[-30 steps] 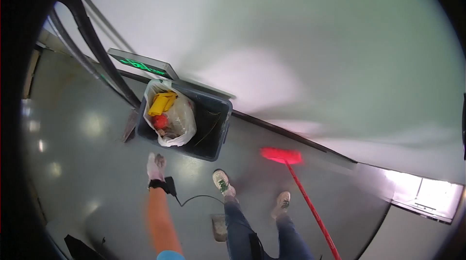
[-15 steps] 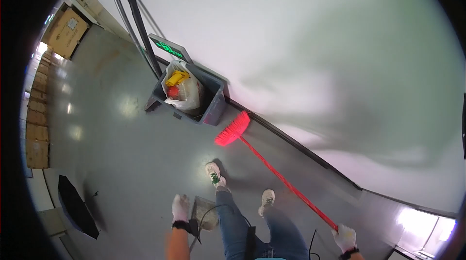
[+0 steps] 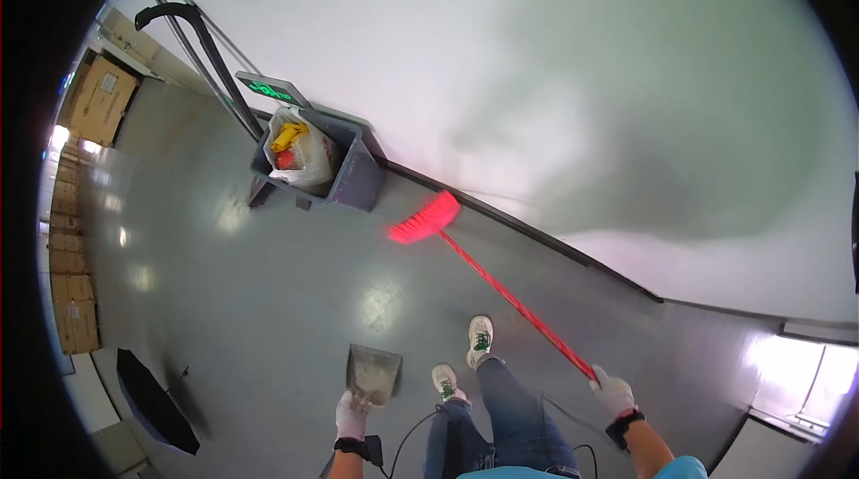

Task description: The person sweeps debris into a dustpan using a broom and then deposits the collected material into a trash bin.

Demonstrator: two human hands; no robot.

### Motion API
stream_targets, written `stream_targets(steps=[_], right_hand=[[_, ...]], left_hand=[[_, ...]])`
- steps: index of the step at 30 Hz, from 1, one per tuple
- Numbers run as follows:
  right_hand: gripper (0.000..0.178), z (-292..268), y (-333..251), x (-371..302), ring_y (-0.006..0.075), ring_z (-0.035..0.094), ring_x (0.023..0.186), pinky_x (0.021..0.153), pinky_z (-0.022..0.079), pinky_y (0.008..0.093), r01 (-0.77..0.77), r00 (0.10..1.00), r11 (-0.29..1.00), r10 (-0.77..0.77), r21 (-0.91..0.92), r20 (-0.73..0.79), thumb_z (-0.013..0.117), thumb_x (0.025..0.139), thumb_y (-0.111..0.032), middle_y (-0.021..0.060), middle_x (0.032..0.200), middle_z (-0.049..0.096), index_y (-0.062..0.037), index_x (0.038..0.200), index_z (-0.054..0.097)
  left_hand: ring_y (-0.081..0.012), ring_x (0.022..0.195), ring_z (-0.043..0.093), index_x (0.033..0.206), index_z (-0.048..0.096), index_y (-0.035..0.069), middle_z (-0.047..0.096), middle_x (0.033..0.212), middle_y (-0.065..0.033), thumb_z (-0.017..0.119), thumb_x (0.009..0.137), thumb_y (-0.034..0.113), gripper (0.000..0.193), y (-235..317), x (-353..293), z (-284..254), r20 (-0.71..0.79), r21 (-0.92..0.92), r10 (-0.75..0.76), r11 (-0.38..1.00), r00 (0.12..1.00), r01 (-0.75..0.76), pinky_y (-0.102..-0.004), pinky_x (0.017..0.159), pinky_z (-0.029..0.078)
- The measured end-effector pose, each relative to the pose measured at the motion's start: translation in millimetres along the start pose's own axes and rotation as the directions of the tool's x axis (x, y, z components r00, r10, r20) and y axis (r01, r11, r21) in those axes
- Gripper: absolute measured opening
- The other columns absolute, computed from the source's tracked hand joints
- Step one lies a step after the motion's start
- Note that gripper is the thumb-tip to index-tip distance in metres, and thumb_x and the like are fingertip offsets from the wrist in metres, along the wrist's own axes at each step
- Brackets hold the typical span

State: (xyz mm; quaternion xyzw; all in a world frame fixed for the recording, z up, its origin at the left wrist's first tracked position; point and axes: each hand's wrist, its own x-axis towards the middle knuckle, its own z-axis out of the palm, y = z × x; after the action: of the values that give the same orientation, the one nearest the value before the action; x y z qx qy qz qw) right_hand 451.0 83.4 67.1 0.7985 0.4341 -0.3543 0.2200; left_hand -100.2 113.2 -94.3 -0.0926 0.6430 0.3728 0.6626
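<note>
Okay, white-gloved right hand (image 3: 613, 392) grasps the end of a long red broom (image 3: 514, 303); its axis runs toward 10–11 o'clock, red bristle head (image 3: 425, 220) near the black baseboard (image 3: 537, 237). White-gloved left hand (image 3: 352, 415) is nearer the grey scoop-shaped dustpan (image 3: 374, 373), which lies toward 1 o'clock; fingers overlap its edge, can't tell if clenched. Glossy grey floor (image 3: 268, 300) separates dustpan and bristles, stretching toward 9; grey rectangular bin (image 3: 358, 182) sits at 10 from bristles.

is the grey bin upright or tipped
Upright: the grey bin stands by the wall, open top up, a white bag inside it.
</note>
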Motion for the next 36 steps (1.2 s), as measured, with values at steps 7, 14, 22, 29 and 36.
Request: stream_targets(steps=[7,14,22,29,36], right_hand=[[0.039,54,36,-137,0.0352,0.058,0.071,0.067,0.044,0.0452,-0.179,0.983,0.984,0.180,0.010,-0.029,0.042,0.082,-0.033,0.0165,0.074,0.060,-0.0201,0.119,0.043],[0.038,69,-6,-99,0.0326,0.058,0.069,0.064,0.045,0.0444,0.071,0.976,0.997,-0.075,-0.027,-0.206,0.042,0.083,-0.034,0.0146,0.070,0.059,-0.0179,0.117,0.043],[0.037,101,-44,-60,0.0339,0.058,0.076,0.067,0.044,0.0456,0.076,0.974,0.995,-0.061,0.060,-0.218,0.039,0.084,-0.033,0.0151,0.081,0.060,-0.0172,0.118,0.041],[0.036,181,16,-175,0.0338,0.055,0.087,0.076,0.042,0.0431,-0.190,0.963,0.923,0.241,0.333,-0.119,0.040,0.081,-0.033,0.0157,0.091,0.059,-0.0162,0.112,0.048],[0.035,189,37,-251,0.0318,0.059,0.077,0.070,0.045,0.0431,-0.212,0.943,0.952,0.258,0.219,-0.209,0.041,0.082,-0.033,0.0148,0.078,0.061,-0.0167,0.112,0.047]], left_hand=[[-0.0280,0.113,0.038,0.128,0.022,0.003,0.034,0.127,-0.0127,0.038,0.086,0.031,0.052,-18,-32,-3,0.067,0.110,-0.002,0.994,0.998,-0.005,-0.0371,0.091,0.034],[-0.0285,0.106,0.044,0.122,0.031,0.004,0.043,0.116,-0.0128,0.046,0.083,0.028,0.048,-25,-41,-63,0.059,0.035,0.001,0.999,0.998,-0.004,-0.0375,0.081,0.041],[-0.0301,0.113,0.038,0.131,0.021,0.007,0.035,0.127,-0.0154,0.042,0.085,0.029,0.055,8,-95,-58,0.100,0.204,0.030,0.978,0.995,-0.050,-0.0390,0.092,0.033],[-0.0301,0.107,0.043,0.128,0.026,0.004,0.036,0.125,-0.0164,0.044,0.084,0.028,0.053,-4,-92,-82,0.128,0.150,-0.028,0.989,0.991,0.008,-0.0409,0.090,0.036],[-0.0281,0.093,0.053,0.113,0.040,0.002,0.048,0.111,-0.0126,0.042,0.083,0.022,0.036,-33,-59,-132,0.133,0.403,-0.098,0.914,0.986,0.036,-0.0362,0.072,0.044]])
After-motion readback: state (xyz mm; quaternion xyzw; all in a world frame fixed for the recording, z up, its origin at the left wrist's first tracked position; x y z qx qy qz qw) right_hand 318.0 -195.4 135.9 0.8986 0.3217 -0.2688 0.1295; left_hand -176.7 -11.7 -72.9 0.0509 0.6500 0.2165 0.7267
